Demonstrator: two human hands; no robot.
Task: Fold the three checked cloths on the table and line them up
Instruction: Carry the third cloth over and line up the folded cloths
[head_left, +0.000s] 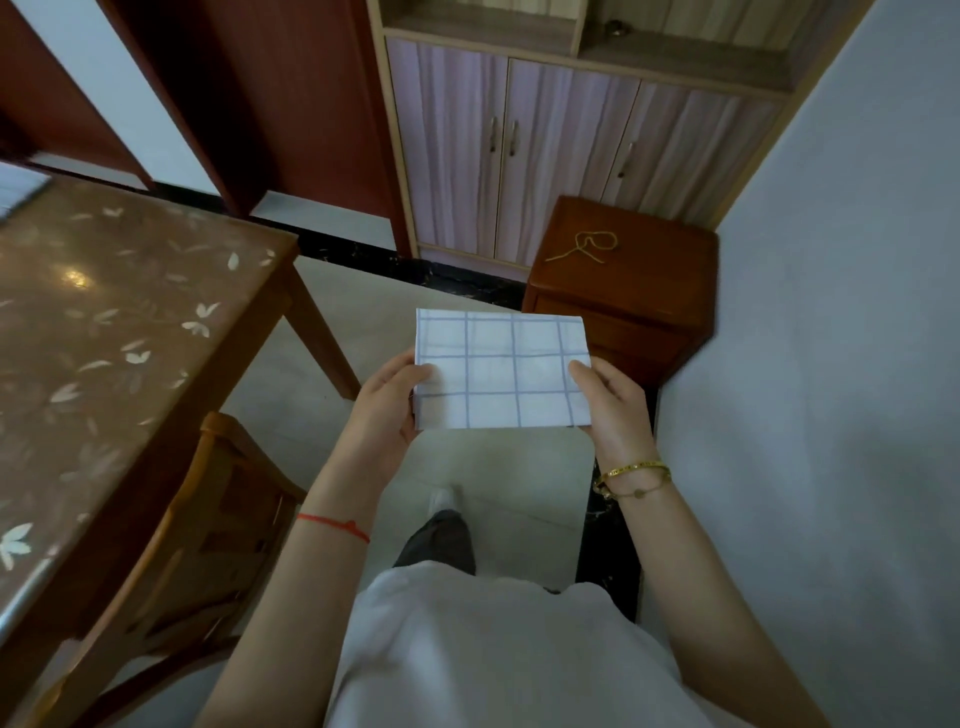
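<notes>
A: Surface & room, quick?
B: Table on the left, glossy brown top w/ pale leaf print. Chair tucked at its near edge. Pale floor, grey wall on the right.
A: Edges, room to move?
B: Table's right corner sits left of the hands. A bare floor strip runs btwn the table leg and a small wooden stand against the wall.
A: Containers?
B: Cabinet at the back, 3 doors closed, inside can't tell. Looped string lies on the stand's top.
A: Cloth?
B: One folded checked cloth, held in the air over the floor, off the table, right of its corner. Left hand pinches its left edge, thumb on top. Right hand pinches the right edge the same way. Pale thing at the table's far left edge, cut off, can't tell what.
</notes>
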